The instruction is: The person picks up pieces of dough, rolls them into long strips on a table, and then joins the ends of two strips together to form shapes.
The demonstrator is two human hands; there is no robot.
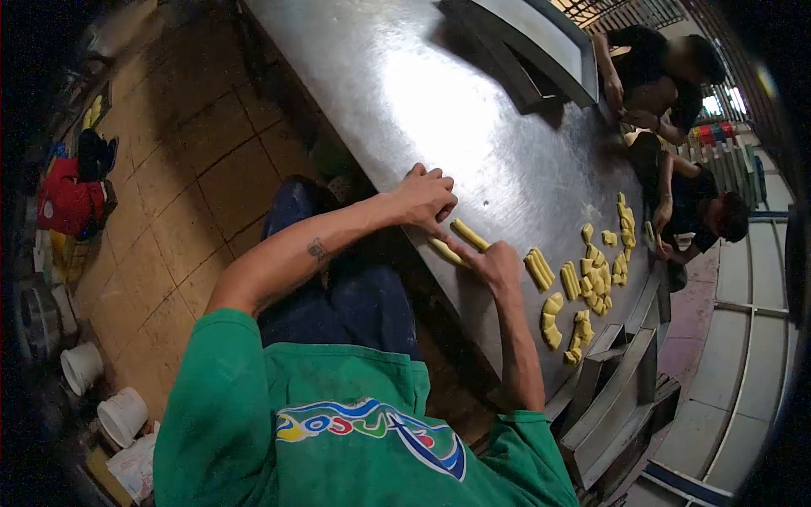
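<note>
My left hand [427, 198] is over the near edge of the steel table, fingers bent and a little apart, thumb stretched toward my other hand. My right hand [497, 264] reaches in from the right with its index finger extended to the left thumb; its other fingers are partly hidden. Under and beside these two digits lies a yellow dough strip [445, 252], partly covered. A second dough strip [470, 235] rests just beyond them, apart from both hands. Farther right are short dough strips [539, 269] laid side by side and a curved row of dough pieces [552, 321].
Many more dough pieces [596, 283] spread over the right part of the steel table [355, 76]. Metal troughs [612, 406] stand at the lower right, and a metal frame [541, 51] at the far end. Two other people work across the table. White buckets [122, 417] stand on the tiled floor.
</note>
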